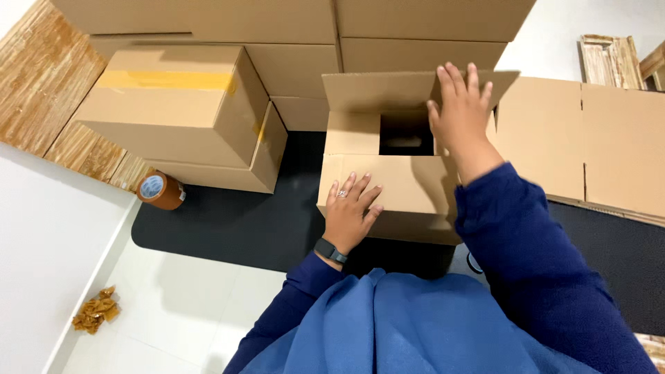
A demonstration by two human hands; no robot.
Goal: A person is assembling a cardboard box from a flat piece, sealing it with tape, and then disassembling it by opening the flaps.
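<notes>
Head view: an open box (388,187) sits at the centre of the dark mat (228,221), its long axis running nine to three o'clock and its mouth facing up. The left hand (350,211) lies flat, fingers spread, on the near flap, gripping nothing. The right hand (460,114), open with fingers straight, presses the far flap at one o'clock. A tape roll (161,190) lies at nine o'clock, beside a taped box (173,104).
</notes>
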